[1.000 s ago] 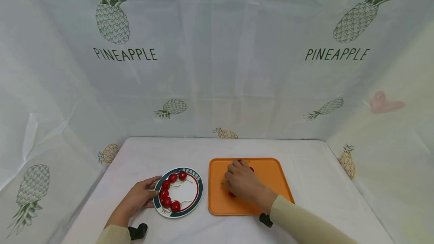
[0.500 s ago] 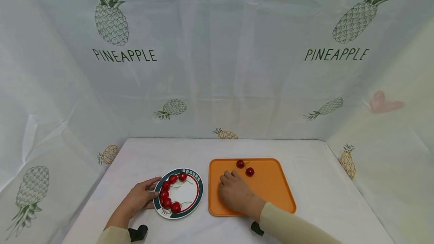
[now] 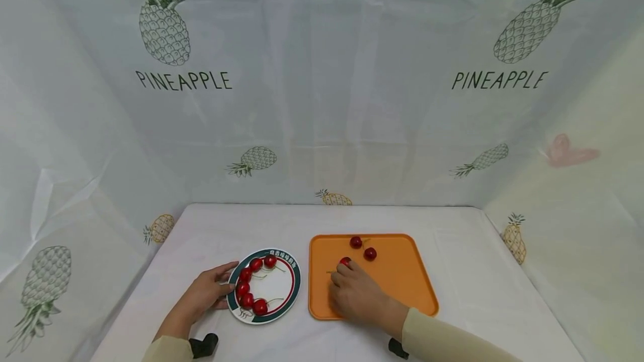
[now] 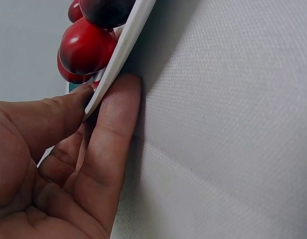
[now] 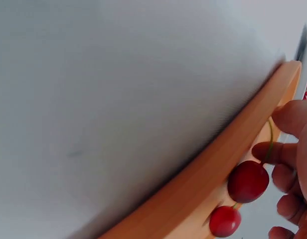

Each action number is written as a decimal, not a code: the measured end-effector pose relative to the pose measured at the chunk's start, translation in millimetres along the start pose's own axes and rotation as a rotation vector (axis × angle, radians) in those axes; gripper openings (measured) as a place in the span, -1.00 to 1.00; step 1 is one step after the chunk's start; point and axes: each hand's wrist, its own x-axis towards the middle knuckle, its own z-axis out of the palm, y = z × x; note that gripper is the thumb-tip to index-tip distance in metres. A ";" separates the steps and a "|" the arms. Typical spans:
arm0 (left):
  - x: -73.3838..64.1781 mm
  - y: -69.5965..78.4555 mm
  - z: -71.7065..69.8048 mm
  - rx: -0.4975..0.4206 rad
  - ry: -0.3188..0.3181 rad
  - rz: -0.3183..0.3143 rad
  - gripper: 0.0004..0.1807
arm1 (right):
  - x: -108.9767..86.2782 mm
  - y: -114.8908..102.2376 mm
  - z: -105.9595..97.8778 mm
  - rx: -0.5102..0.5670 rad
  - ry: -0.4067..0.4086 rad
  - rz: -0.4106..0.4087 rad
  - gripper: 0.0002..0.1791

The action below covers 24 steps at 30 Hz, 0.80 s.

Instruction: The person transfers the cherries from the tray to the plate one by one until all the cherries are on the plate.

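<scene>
My left hand grips the left rim of a round plate, thumb on top and a finger underneath, as the left wrist view shows. Several red cherries with stems curve along the plate's left side. Over the left part of an orange tray is my right hand, its fingers bent beside a red cherry. In the right wrist view that cherry's stem runs across the index finger towards the thumb. Thumb and index finger look apart there; a firm pinch cannot be made out.
Two more cherries, one at the back and one slightly nearer, lie at the tray's far side. Tray and plate stand side by side on a white-covered table. A pineapple-print curtain encloses the back and sides.
My right hand has gone left and towards me over the tray, then slightly back right, and a cherry now shows at its fingertips. The left hand and plate have stayed put.
</scene>
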 end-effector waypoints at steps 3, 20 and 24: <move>0.1 -0.5 -0.4 0.004 0.001 0.000 -0.30 | -9.6 1.8 0.0 0.024 0.023 -0.019 -0.74; 1.9 -4.1 0.9 0.000 0.000 0.007 -0.31 | -62.7 13.3 6.6 0.172 0.200 0.125 -0.77; 2.0 -3.1 0.9 0.011 -0.001 0.002 -0.31 | -65.7 9.7 10.2 0.168 0.235 0.228 -0.71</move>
